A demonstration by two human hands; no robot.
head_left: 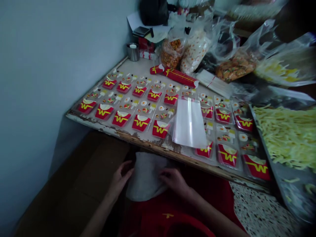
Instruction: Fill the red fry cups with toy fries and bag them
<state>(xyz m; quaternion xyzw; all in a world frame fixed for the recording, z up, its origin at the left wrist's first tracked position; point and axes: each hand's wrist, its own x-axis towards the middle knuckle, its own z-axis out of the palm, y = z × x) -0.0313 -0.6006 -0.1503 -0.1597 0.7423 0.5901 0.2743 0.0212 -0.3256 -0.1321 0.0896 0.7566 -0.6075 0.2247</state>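
A greyish-white cloth [147, 177] lies over my lap, below the table's front edge. At its left edge is my left hand [122, 177], thumb and forefinger curved with a gap between them. My right hand [174, 180] has its fingers curled in at the cloth's right side and appears to pinch it, though blur softens the fingertips. On the table above, a stack of clear plastic sleeves [189, 123] rests over rows of small clear packs. Each pack shows a red fries-box shape [141, 122] with a yellow W, and small food-shaped pieces above it.
A tray [265, 144] of pale yellow strips [286, 131] stands at the right. Red printed boxes [180, 77] lie stacked behind the packs. Bags of small pieces [195, 49] and a metal cup [133, 52] line the back. A wall [49, 65] borders the left.
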